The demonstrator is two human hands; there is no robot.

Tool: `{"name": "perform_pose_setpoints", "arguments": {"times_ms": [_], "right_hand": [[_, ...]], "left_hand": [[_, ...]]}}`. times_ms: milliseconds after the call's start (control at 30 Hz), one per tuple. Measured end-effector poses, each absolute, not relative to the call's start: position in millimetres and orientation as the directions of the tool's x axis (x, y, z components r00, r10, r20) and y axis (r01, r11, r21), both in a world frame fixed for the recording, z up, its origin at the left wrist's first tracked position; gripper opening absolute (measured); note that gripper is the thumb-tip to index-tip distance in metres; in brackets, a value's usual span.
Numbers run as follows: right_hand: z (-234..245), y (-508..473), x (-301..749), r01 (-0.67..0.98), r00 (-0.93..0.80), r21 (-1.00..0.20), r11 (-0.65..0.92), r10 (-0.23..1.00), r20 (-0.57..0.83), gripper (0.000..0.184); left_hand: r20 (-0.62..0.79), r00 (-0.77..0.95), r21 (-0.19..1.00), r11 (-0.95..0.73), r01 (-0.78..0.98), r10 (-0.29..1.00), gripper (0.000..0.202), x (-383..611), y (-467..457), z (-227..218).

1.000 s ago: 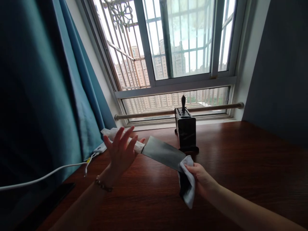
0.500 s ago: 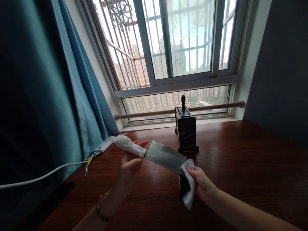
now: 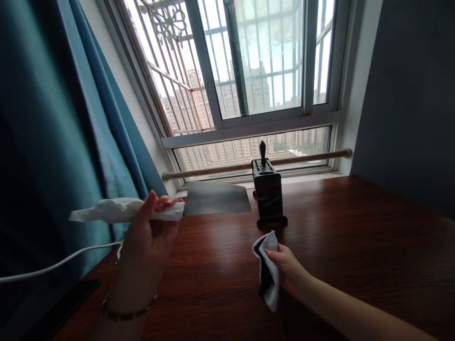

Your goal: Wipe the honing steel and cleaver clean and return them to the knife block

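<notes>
My left hand (image 3: 151, 232) is closed round the handle of a cleaver, which is wrapped in white paper (image 3: 117, 210). The broad grey cleaver blade (image 3: 216, 199) sticks out to the right, held level above the wooden table (image 3: 355, 237). My right hand (image 3: 287, 270) grips a white and dark cloth (image 3: 268, 270) low over the table, apart from the blade. A black knife block (image 3: 268, 192) with one dark handle in it stands just behind, near the window.
A teal curtain (image 3: 53, 142) hangs at the left. A white cable (image 3: 53, 265) runs across the table's left side, and a dark flat object (image 3: 60, 308) lies at the lower left. A barred window (image 3: 241, 80) and a wooden rail (image 3: 305, 158) close off the back.
My left hand closed on the wrapped handle and lifted the cleaver up and left to level. The blade came free of the cloth, which stays in my right hand.
</notes>
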State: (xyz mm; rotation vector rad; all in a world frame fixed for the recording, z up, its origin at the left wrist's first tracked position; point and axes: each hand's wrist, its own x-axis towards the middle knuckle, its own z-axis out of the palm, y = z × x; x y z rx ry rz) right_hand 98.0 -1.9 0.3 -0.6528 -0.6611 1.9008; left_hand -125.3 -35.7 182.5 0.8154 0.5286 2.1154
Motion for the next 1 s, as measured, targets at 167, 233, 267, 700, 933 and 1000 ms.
{"name": "perform_pose_setpoints", "arguments": {"times_ms": [167,233,267,700,933,1000], "right_hand": [[-14,-9,92,-0.568,-0.437,-0.710,-0.417,0.883,-0.168,0.038],[-16,-11,91,-0.555,-0.446,-0.722,-0.413,0.881,-0.161,0.037],[-16,-12,92,-0.547,-0.451,-0.729,-0.411,0.879,-0.157,0.037],[-15,-12,92,-0.490,-0.498,-0.778,-0.393,0.859,-0.120,0.039],[-13,-12,93,-0.483,-0.506,-0.783,-0.393,0.854,-0.117,0.040],[-12,-13,93,-0.478,-0.507,-0.783,-0.399,0.853,-0.125,0.040]], "left_hand": [[0.664,-0.556,0.374,-0.866,-0.333,0.501,0.023,-115,-2,218],[0.726,-0.553,0.298,-0.912,-0.282,0.409,0.024,-108,20,229],[0.727,-0.554,0.295,-0.913,-0.283,0.407,0.025,-104,33,234],[0.685,-0.498,0.390,-0.845,-0.366,0.532,0.023,-21,119,236],[0.718,-0.460,0.406,-0.851,-0.335,0.523,0.020,-9,117,222],[0.719,-0.455,0.417,-0.850,-0.323,0.525,0.020,-7,115,220]]}}
